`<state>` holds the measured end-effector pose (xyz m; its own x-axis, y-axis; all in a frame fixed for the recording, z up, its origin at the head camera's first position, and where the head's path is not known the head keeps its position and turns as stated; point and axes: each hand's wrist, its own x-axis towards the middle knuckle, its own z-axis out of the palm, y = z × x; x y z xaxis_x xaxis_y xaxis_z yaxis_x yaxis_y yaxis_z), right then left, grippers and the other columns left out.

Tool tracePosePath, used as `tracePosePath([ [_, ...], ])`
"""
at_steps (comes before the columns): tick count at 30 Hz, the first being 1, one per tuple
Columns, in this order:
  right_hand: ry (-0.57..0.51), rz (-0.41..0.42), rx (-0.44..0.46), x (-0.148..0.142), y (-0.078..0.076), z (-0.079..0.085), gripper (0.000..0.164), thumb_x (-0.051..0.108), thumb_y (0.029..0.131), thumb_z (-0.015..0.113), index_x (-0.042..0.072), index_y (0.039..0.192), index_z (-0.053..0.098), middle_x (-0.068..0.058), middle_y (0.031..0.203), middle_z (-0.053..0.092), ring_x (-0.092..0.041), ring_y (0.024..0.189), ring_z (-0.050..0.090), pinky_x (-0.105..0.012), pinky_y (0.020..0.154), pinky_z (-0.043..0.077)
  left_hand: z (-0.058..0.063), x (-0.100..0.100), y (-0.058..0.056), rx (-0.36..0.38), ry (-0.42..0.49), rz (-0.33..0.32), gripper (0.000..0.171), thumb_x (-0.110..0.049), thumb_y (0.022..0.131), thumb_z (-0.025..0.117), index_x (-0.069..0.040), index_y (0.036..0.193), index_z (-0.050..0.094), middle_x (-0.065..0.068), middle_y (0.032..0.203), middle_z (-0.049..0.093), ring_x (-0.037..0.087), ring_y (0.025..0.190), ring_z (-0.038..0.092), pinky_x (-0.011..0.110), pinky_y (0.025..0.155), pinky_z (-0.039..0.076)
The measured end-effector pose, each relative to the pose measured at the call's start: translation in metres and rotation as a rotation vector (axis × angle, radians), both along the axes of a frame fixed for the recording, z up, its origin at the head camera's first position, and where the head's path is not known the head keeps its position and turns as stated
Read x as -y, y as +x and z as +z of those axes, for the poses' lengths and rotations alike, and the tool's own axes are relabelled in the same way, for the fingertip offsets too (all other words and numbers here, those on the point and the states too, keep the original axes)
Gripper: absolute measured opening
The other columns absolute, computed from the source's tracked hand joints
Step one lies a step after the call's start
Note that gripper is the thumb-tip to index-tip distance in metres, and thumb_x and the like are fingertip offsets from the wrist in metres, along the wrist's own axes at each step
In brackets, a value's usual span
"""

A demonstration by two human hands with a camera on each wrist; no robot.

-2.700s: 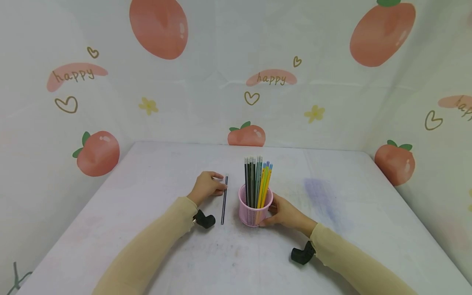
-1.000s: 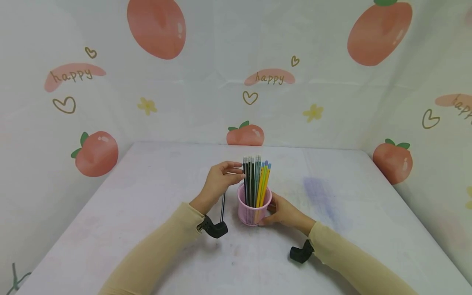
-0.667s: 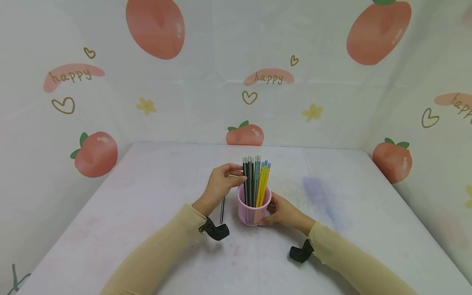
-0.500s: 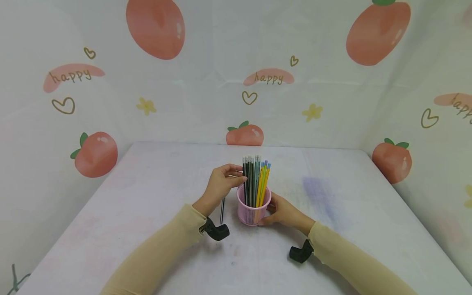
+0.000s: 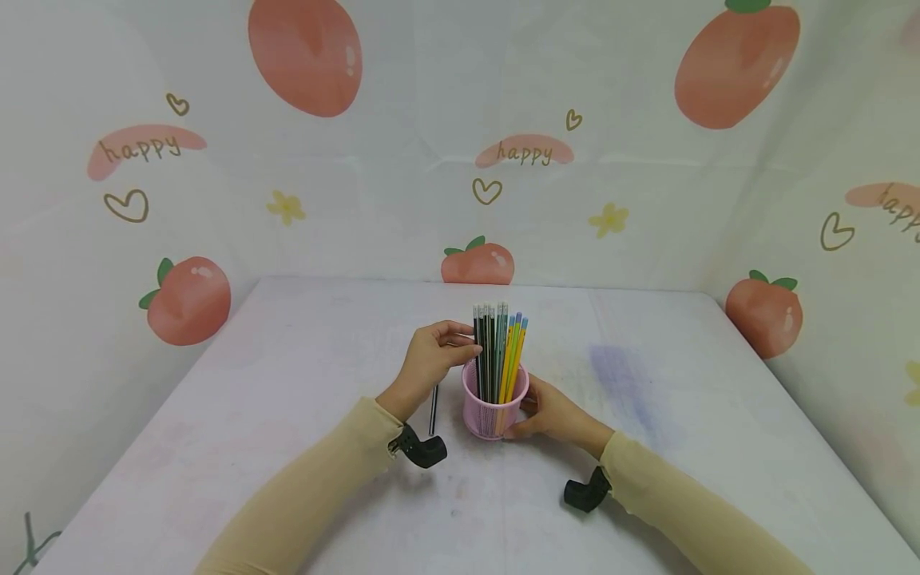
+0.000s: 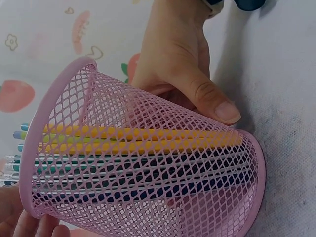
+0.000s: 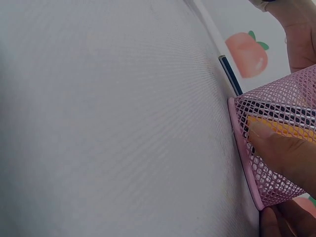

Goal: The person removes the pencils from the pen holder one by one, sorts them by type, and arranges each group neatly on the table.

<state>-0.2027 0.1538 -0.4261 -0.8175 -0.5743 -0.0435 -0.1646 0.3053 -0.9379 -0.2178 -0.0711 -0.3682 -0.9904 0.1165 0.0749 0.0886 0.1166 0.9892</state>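
Note:
A pink mesh pencil cup [image 5: 474, 422] stands upright on the table, filled with black, green and yellow pencils [image 5: 512, 359], eraser ends up. My right hand [image 5: 557, 411] grips the cup's right side, its thumb [image 7: 281, 148] laid along the mesh near the base. At the cup's left rim, my left hand [image 5: 424, 359] pinches the leftmost black pencil [image 5: 477, 379] near its upper part, thumb in front and fingers behind. Another dark striped pencil [image 5: 433, 411] lies on the table left of the cup, its far part hidden under my left hand.
The pale table [image 5: 546, 511] reaches back to a white cloth backdrop [image 5: 402, 208] printed with fruit, hearts and flowers. Black wrist mounts [image 5: 424, 451] sit on both forearms, the left one close to the lying pencil's near end.
My left hand has moved right, from beside the lying pencil to the black pencils in the cup, and has stayed there for the last half second. The right hand keeps its hold.

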Motion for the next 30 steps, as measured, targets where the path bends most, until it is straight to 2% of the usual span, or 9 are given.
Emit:
tracePosePath([
  [12,0.0,0.001,-0.003,-0.001,0.0,-0.002,0.098,0.004,0.072,0.084,0.001,0.151,0.025,-0.02,0.149,0.04,-0.039,0.136,0.04,-0.051,0.114,0.032,-0.001,0.0,-0.001,-0.016,0.001,-0.01,0.024,-0.008,0.083,0.075,-0.003,0.106,0.068,0.01,0.092,0.072,0.013,0.08,0.068,0.029,0.078,0.059],
  [15,-0.001,-0.003,0.002,0.0,-0.001,-0.001,0.099,0.004,0.072,0.084,0.001,0.151,0.025,-0.02,0.149,0.04,-0.038,0.136,0.041,-0.05,0.114,0.032,0.004,-0.001,0.002,0.004,-0.003,-0.006,0.025,-0.007,0.083,0.074,-0.002,0.107,0.068,0.013,0.094,0.072,0.012,0.08,0.067,0.029,0.079,0.058],
  [20,0.004,-0.007,0.003,0.0,0.0,0.001,0.099,0.004,0.072,0.084,0.001,0.151,0.024,-0.019,0.15,0.039,-0.038,0.137,0.039,-0.05,0.114,0.031,0.005,-0.002,0.001,0.004,-0.01,0.003,0.027,-0.007,0.083,0.074,0.0,0.109,0.067,0.016,0.096,0.071,0.011,0.079,0.067,0.03,0.081,0.058],
  [21,0.003,-0.006,0.003,0.0,0.0,0.001,0.099,0.004,0.072,0.084,0.002,0.151,0.024,-0.019,0.15,0.038,-0.038,0.137,0.039,-0.05,0.114,0.031,0.002,-0.002,-0.001,-0.006,-0.007,0.004,0.027,-0.007,0.083,0.075,-0.001,0.108,0.067,0.016,0.096,0.071,0.012,0.079,0.067,0.03,0.08,0.058],
  [30,0.001,-0.002,-0.009,0.0,0.0,-0.001,0.099,0.002,0.072,0.083,0.0,0.151,0.024,-0.02,0.15,0.039,-0.039,0.136,0.04,-0.05,0.114,0.031,0.016,0.003,-0.002,-0.046,0.068,0.014,0.026,-0.004,0.085,0.072,0.002,0.109,0.066,0.016,0.094,0.068,0.013,0.079,0.068,0.033,0.078,0.06],
])
